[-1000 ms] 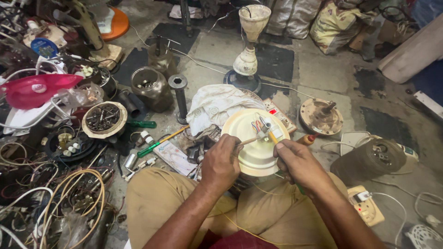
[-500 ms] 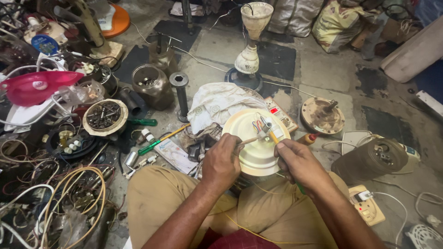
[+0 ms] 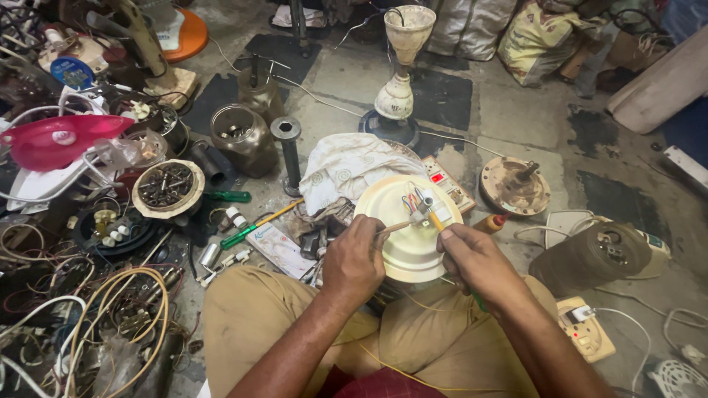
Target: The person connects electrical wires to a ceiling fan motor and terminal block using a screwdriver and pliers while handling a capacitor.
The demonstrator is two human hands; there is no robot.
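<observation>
1. Two hands at work: left hand (image 3: 355, 259), right hand (image 3: 476, 259).
2. One cream round fan cover (image 3: 408, 239) on the lap.
3. Two green-handled screwdrivers (image 3: 228, 197) (image 3: 259, 223).
4. One white cloth (image 3: 346, 166).
5. One red plastic bowl (image 3: 55, 140).
6. One extension socket (image 3: 586, 332).
</observation>
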